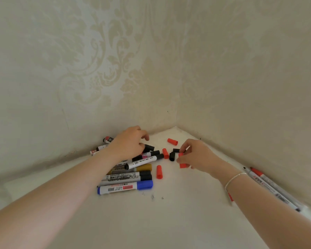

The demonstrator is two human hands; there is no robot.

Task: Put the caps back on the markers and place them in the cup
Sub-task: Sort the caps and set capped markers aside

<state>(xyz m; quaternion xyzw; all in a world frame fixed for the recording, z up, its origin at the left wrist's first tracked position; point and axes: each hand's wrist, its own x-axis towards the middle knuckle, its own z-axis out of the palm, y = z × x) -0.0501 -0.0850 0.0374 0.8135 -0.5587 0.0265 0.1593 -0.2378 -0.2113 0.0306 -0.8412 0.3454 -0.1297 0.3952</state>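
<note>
The blue marker point(125, 188), capped, lies nearest, at the front of the marker pile point(133, 169). Right of the pile, the right hand point(196, 155) pinches a red cap point(182, 159); loose red and black caps lie between. The left hand point(129, 142) curls over the pile's far side; whether it grips anything I cannot tell. Uncapped markers point(269, 187) wait far right. No cup shows, so most work seems left.

five red caps point(159, 172) – two black caps point(172, 156)
</note>
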